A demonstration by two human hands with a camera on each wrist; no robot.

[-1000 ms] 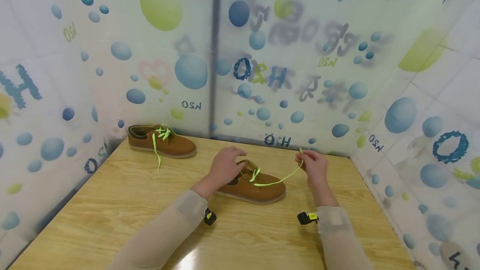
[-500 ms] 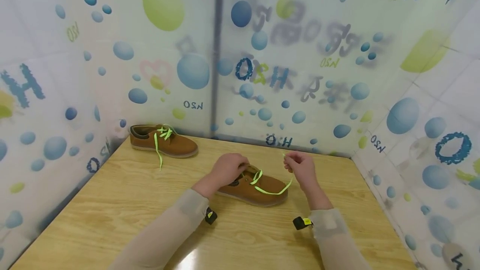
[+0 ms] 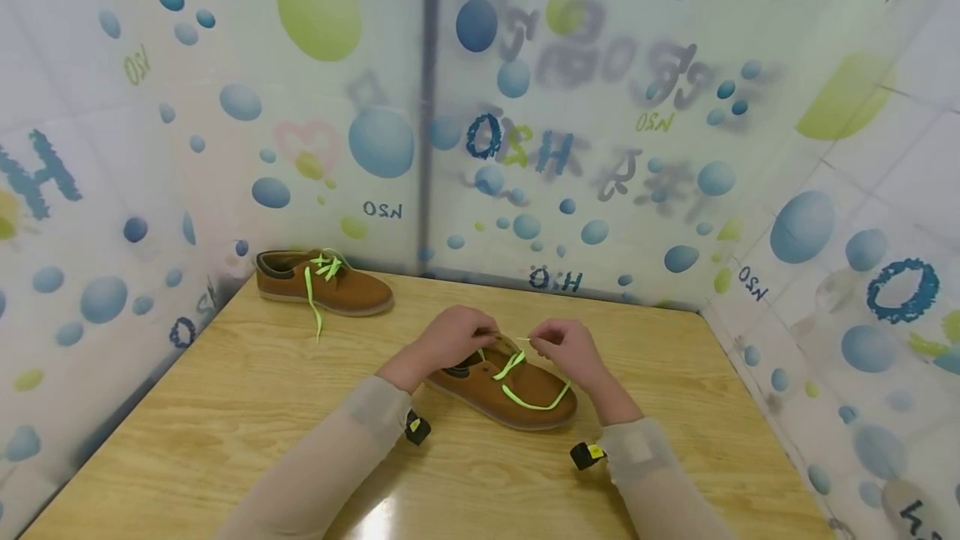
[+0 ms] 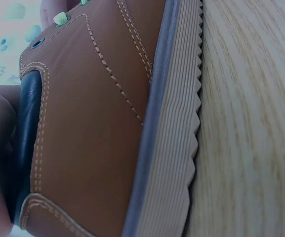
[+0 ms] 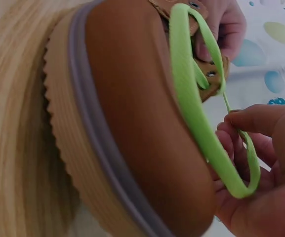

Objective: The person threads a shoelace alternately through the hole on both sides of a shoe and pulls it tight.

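A brown leather shoe (image 3: 480, 394) stands on the table with its toe pointing right. Neon-green lace (image 5: 194, 108) runs through some of its eyelets, and a loose length loops over the toe. My left hand (image 3: 453, 336) pinches the far eyelet flap (image 5: 221, 66) near the shoe's opening. To the right, my right hand (image 3: 570, 352) pinches the lace close to its thin end, just beside that flap. Up close in the left wrist view are the shoe's side (image 4: 93, 108), its dark lining and an eyelet without lace (image 4: 37, 43).
A second brown shoe (image 3: 352, 294) with green laces stands at the table's back left, one lace end hanging onto the wood. The wooden table (image 3: 480, 482) meets patterned walls (image 3: 645, 215) at the back and sides.
My right hand has moved left and slightly down, bringing the lace end beside the flap; the lace now sags over the toe. My left hand has closed onto the flap.
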